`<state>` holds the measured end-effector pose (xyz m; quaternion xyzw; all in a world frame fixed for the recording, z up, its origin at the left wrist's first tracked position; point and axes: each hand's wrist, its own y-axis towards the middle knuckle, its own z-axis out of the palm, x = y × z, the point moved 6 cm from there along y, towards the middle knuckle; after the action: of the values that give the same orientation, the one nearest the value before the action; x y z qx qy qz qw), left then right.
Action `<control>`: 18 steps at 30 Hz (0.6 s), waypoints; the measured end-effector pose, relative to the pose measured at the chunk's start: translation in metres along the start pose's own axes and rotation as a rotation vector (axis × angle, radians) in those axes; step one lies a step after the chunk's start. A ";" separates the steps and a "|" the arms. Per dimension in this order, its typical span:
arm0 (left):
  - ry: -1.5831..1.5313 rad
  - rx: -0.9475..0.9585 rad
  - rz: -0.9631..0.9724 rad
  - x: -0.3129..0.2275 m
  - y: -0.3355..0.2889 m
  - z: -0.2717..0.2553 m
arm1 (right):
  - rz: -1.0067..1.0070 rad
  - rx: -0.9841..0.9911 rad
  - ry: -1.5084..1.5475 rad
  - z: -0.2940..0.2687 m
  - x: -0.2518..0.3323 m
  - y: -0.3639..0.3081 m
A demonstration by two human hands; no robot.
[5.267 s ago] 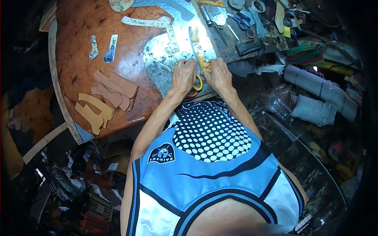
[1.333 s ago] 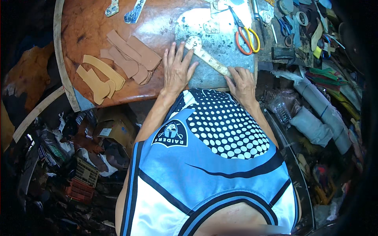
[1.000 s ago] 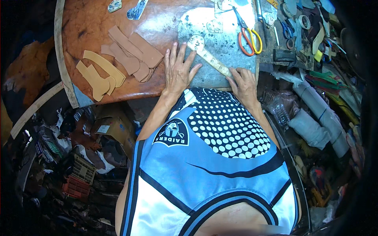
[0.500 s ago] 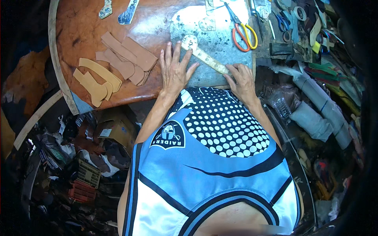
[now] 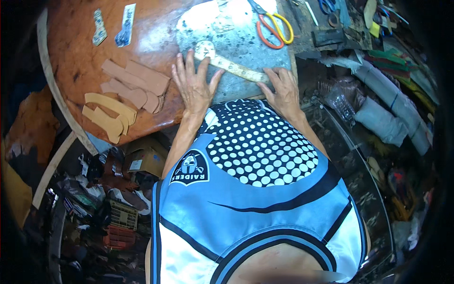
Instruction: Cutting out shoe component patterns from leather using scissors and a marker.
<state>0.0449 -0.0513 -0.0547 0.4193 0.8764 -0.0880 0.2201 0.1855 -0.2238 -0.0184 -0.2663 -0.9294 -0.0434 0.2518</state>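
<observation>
A worn cream pattern template (image 5: pixel 231 67), a narrow strip with a rounded head, lies on a grey board (image 5: pixel 279 57) in front of me. My left hand (image 5: pixel 195 90) rests flat with its fingers spread, the index fingertip touching the template near its rounded head. At the strip's other end, my right hand (image 5: pixel 282 90) has its thumb and bent fingers closed on the tip. Farther back on the board are scissors (image 5: pixel 266 14) with orange and yellow handles. Left of my left hand lie stacked pinkish-brown leather pieces (image 5: pixel 147 78) and tan leather pieces (image 5: pixel 104 122).
Two more marked templates, a small one (image 5: pixel 99 29) and a longer one (image 5: pixel 126 26), lie at the far left of the brown table (image 5: pixel 71 57). Tape and tools crowd the far right. Wrapped rolls (image 5: pixel 385 120) stand right; a cardboard box (image 5: pixel 147 158) and scraps sit below left.
My view has turned a little, so the table and its things appear shifted left. Both hands keep their places at the template, with no clear change of grip.
</observation>
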 end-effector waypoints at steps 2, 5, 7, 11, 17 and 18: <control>0.014 -0.002 0.003 -0.002 0.004 -0.003 | 0.068 -0.016 0.032 -0.001 -0.007 -0.007; 0.019 -0.011 0.020 -0.004 0.007 -0.004 | 0.110 -0.045 0.072 -0.003 -0.011 -0.014; 0.002 0.001 0.025 -0.005 0.007 -0.004 | 0.131 -0.063 0.084 -0.004 -0.011 -0.016; -0.015 -0.004 0.036 -0.003 0.005 -0.001 | 0.142 -0.084 0.118 -0.002 -0.017 -0.019; -0.038 0.000 0.039 -0.001 0.001 -0.009 | 0.103 -0.062 0.112 -0.002 -0.012 -0.025; -0.050 -0.005 0.042 -0.001 0.001 -0.010 | 0.104 -0.062 0.115 -0.003 -0.012 -0.025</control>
<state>0.0434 -0.0480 -0.0450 0.4346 0.8619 -0.0914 0.2447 0.1821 -0.2515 -0.0205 -0.3191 -0.8965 -0.0742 0.2983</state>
